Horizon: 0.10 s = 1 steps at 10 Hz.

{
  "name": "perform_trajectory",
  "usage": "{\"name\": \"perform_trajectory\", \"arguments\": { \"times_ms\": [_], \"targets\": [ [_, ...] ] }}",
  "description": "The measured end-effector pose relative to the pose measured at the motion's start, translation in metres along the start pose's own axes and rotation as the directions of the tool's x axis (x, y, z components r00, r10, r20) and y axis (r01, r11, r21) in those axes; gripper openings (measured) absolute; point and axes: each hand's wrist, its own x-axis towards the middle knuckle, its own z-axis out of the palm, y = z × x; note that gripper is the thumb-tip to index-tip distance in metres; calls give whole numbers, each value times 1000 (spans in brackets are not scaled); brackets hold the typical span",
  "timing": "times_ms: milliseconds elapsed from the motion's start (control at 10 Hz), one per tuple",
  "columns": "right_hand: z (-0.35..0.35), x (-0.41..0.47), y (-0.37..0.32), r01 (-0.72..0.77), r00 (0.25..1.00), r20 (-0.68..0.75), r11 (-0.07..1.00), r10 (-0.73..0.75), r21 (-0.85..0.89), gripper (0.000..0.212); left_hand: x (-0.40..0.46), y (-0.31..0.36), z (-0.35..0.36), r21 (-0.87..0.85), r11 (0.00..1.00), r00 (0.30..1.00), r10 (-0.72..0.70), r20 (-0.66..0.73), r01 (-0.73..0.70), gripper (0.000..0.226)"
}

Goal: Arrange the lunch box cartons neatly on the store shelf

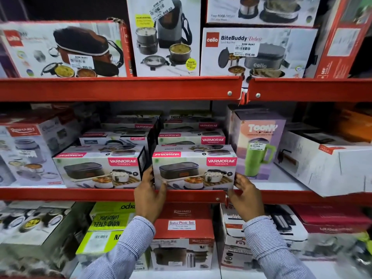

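A white Varmora lunch box carton [194, 168] stands at the front of the middle shelf [80, 194], right of a matching carton [98, 170]. My left hand [149, 192] presses its left side, thumb across the lower front corner. My right hand [246, 196] touches its lower right corner with fingers spread. More Varmora cartons [191, 137] are stacked in rows behind both front ones.
A purple Toony tumbler box [259, 146] stands just right of the carton. A tilted white box [330, 164] overhangs the shelf edge farther right. Rishabh boxes [26, 150] stand at left. Cello cartons [255, 51] fill the upper shelf, and other boxes [183, 234] the lower one.
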Motion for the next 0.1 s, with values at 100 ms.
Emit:
{"name": "perform_trajectory", "arguments": {
  "times_ms": [100],
  "targets": [
    [0,-4,-3,-10,1000,4,1000,10,21,54,-1,3,-5,-1,1000,999,-13,29,13,57]
  ]
}}
